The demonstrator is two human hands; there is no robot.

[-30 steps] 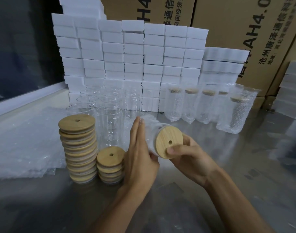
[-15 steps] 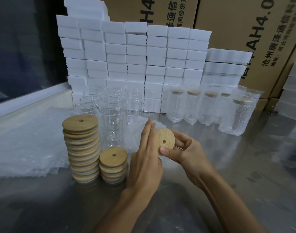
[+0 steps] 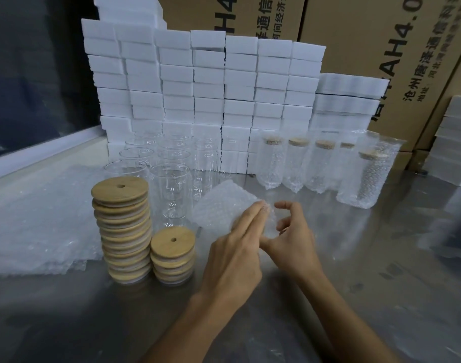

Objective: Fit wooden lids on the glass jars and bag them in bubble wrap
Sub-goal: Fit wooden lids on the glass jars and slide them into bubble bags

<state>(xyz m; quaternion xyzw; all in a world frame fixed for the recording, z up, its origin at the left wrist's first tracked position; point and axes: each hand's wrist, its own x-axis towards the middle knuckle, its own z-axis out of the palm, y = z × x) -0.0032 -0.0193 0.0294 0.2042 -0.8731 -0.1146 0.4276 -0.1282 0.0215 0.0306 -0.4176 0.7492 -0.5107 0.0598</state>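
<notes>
A bubble wrap bag (image 3: 219, 205) lies tilted at the table's middle, and the jar inside it is hard to make out. My left hand (image 3: 234, 258) presses its straight fingers against the bag's near side. My right hand (image 3: 295, 242) curls its thumb and fingers round the bag's near end. No lid shows between my hands. A tall stack of wooden lids (image 3: 122, 226) and a short stack (image 3: 173, 255) stand left of my hands. Several empty glass jars (image 3: 170, 189) stand behind the stacks. Several bagged, lidded jars (image 3: 297, 166) stand in a row at the back right.
A pile of flat bubble wrap bags (image 3: 38, 221) lies at the left. White foam blocks (image 3: 208, 85) form a wall at the back, with cardboard boxes (image 3: 381, 35) behind. More white blocks (image 3: 452, 142) sit at the right edge of the steel table (image 3: 381, 258).
The lidded jar held between my hands has gone from plain view and its wooden lid no longer shows. Bubble wrap now covers the spot, and my right fingers have curled at the bag's end.
</notes>
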